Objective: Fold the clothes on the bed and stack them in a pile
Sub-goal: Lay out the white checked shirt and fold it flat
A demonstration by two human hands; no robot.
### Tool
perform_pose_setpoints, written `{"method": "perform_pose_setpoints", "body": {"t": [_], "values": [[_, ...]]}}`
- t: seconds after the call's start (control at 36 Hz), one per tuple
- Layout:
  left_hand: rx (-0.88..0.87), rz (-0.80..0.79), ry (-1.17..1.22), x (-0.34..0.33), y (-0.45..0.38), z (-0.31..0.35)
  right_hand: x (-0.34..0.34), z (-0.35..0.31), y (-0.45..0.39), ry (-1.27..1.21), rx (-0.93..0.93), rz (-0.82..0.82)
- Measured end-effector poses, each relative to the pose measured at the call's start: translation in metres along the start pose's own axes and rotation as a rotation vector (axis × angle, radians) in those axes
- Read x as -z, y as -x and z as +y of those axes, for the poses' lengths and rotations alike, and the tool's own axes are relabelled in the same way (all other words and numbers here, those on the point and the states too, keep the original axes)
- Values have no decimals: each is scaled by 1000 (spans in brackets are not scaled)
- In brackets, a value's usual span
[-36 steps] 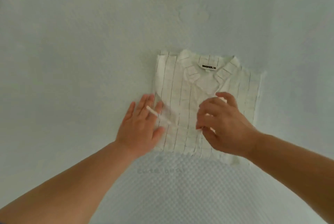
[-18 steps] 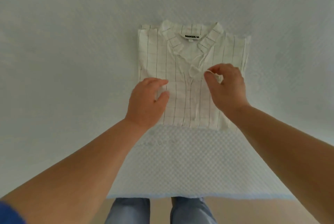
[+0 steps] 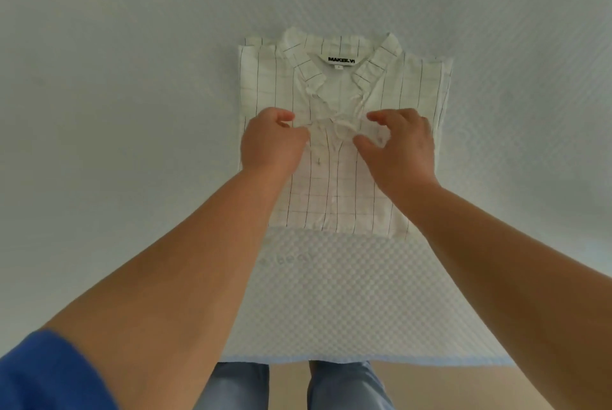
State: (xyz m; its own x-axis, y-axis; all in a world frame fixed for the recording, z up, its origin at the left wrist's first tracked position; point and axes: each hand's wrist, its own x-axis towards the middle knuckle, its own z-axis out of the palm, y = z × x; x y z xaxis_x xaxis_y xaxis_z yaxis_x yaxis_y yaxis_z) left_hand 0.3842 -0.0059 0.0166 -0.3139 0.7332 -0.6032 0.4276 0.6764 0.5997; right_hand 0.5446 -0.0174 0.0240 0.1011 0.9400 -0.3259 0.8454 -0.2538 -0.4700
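Both thin white neckline ties (image 3: 334,125) are pinched, one by the left hand (image 3: 270,144), one by the right hand (image 3: 402,148), over the folded white black-checked cotton shirt (image 3: 341,184). Below its collar label (image 3: 341,60), they should probably be knotted loosely so the folds are kept flat.

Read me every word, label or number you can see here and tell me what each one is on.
"MAKEE.VI": black letters on the white neck label inside the collar of the folded white checked shirt.
Small size tag just under that label: too small to read.
Faint raised lettering on the textured bed cover below the shirt's hem: too faint to read.
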Motion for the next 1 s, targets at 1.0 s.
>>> {"method": "perform_pose_setpoints", "body": {"t": [1.0], "values": [[132, 108, 413, 193, 58, -27, 68, -53, 47, -460, -216, 7]]}}
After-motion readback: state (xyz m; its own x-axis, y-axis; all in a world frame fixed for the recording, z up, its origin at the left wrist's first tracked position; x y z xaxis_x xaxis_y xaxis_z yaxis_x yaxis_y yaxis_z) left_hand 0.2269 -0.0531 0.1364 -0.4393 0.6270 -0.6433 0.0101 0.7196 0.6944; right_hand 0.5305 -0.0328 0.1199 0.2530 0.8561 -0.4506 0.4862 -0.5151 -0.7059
